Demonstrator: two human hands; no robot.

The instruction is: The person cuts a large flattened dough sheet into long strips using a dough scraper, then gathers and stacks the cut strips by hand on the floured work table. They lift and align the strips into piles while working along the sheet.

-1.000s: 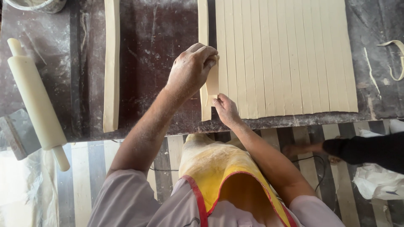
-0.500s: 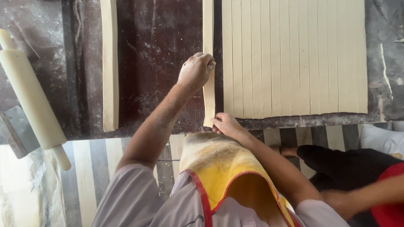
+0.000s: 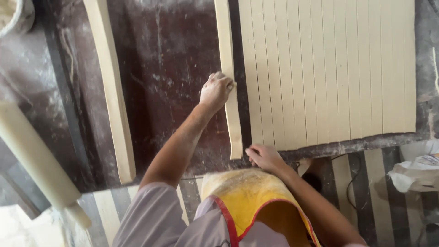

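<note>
A pale sheet of dough, cut into several long strips, lies on a dark floured worktop. One strip is pulled a little apart from the sheet's left edge. My left hand rests curled against that strip's left side, midway along it. My right hand touches the near end of the sheet, just right of the strip's lower tip, fingers bent on the dough's edge.
A second, separate dough strip lies far to the left. A floured rolling pin sits at the worktop's left edge. A bowl rim shows top left. White bags lie on the striped floor at right.
The strip has been drawn leftward, opening a dark gap beside the sheet. My left hand has slid along it. Another person's arm and red sleeve at right have left the view.
</note>
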